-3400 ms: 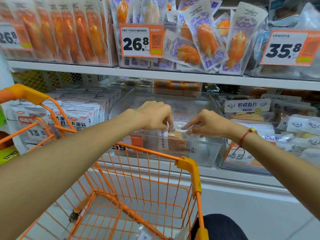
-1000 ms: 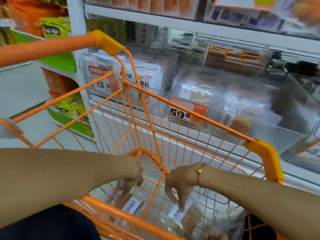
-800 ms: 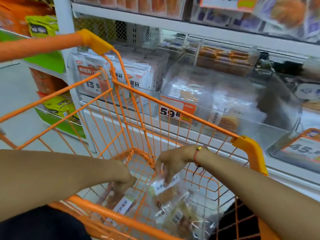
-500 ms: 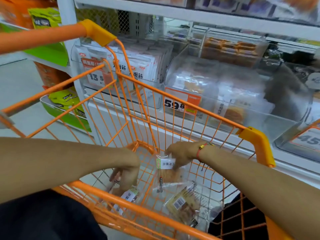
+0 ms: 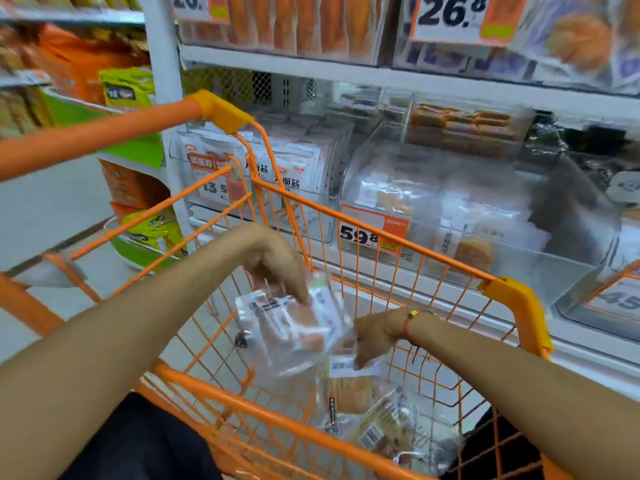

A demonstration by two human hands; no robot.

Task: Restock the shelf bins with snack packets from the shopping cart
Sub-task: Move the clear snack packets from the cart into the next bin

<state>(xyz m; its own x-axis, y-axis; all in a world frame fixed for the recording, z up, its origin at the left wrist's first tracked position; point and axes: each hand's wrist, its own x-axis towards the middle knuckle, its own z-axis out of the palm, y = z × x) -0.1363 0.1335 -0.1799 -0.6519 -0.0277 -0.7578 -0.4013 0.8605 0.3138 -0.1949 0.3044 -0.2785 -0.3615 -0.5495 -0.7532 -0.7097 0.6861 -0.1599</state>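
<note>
Shelf bins [image 5: 519,271] run behind the orange shopping cart [image 5: 516,299]; the clear 59.8 bin is part-filled with packets. Both hands are over the cart basket. Left hand [image 5: 277,268] pinches a clear snack packet [image 5: 294,327] held above the basket. Right hand [image 5: 372,336] pinches a second packet [image 5: 349,386] by its top edge. More packets [image 5: 388,431] lie on the cart floor.

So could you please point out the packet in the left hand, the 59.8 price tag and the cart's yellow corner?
packet [image 5: 294,327], head view, clear front.
price tag [image 5: 372,232], head view, printed number.
yellow corner [image 5: 519,306], head view, plastic cap.
</note>
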